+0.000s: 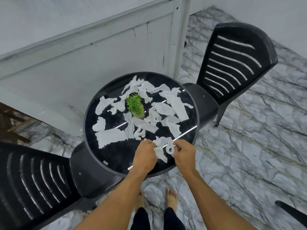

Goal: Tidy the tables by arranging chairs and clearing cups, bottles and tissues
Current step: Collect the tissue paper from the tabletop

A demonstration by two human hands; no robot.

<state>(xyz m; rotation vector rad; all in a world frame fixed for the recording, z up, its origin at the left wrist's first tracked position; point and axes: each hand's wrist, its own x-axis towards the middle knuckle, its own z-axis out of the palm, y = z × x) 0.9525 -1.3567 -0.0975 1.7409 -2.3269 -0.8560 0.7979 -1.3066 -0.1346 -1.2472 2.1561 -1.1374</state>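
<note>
Head camera: left hand (pixel 146 155) and right hand (pixel 184 154) each held a pinching grip on tissue scraps (pixel 160 154) — wadding them together before reaching round the plant (pixel 134 105) seemed wisest.

Soft, cool light falls evenly, shadows faint. Thin glare streaks cross the glossy worktop (pixel 116 155) toward 3 o'clock. Edges bow.

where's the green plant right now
In the head view, the small green plant stands near the middle of the round black table, ringed by torn white tissues.
</note>
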